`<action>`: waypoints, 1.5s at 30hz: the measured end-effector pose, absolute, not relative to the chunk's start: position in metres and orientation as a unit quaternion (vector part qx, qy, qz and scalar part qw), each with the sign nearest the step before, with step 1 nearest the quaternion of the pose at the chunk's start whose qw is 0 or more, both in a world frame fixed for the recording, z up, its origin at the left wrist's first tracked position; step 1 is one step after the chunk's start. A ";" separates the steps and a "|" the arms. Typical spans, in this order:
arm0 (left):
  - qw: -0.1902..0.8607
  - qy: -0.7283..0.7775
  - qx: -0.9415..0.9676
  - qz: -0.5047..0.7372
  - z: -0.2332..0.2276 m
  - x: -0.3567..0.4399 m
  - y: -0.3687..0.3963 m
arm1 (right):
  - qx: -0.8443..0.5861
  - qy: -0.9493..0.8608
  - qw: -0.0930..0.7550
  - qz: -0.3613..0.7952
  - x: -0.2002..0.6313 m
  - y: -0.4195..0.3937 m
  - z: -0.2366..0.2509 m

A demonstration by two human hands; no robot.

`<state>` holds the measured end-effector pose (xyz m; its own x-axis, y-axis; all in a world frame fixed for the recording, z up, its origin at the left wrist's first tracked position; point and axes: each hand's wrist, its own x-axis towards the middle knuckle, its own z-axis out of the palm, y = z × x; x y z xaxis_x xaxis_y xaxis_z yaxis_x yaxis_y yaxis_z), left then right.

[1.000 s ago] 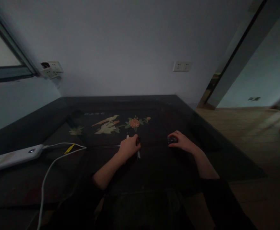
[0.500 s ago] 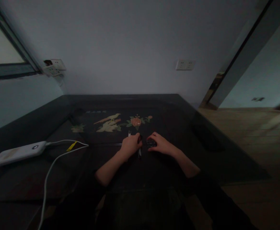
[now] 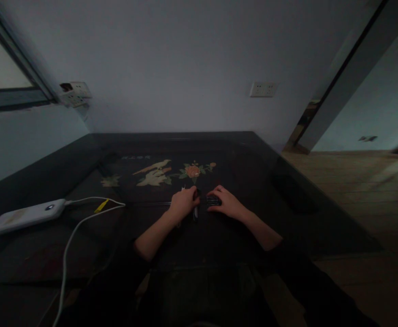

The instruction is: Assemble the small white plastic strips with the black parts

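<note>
Two hands rest close together at mid-table, approx. centre of the dark table [image 3: 83,236]. Left hand [image 3: 182,204] is curled around a thin pen-like tool [image 3: 195,212]; right hand [image 3: 226,203] is clenched over a small dark object [image 3: 212,200], type unclear. White power bank [image 3: 23,216] w/ cable [image 3: 72,236] lies well apart at left.

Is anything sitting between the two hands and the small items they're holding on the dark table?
Nothing visible does. The left hand is closed on a slim pen-like tool, the right hand on a small dark object, close together on the table.
</note>
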<state>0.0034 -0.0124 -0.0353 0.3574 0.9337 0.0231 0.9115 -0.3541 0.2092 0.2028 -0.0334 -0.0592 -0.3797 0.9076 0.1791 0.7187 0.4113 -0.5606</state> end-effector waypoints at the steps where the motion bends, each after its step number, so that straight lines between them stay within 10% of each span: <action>1: 0.080 0.564 0.819 0.068 -0.035 0.003 -0.012 | -0.504 -0.807 0.236 0.198 0.203 -0.033 -0.060; 26: 0.124 0.438 0.875 0.163 -0.028 0.010 -0.027 | -0.492 -0.816 0.234 0.194 0.203 -0.037 -0.057; 45: 0.173 0.584 0.660 0.439 -0.064 -0.059 0.071 | -0.615 -0.590 0.508 0.127 0.269 0.008 -0.075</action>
<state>-0.0592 0.0710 -0.0640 -0.0685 0.9234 0.3776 0.6186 -0.2576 0.7422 0.2691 0.0081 -0.0748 0.2725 0.8540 0.4432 0.5958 0.2119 -0.7747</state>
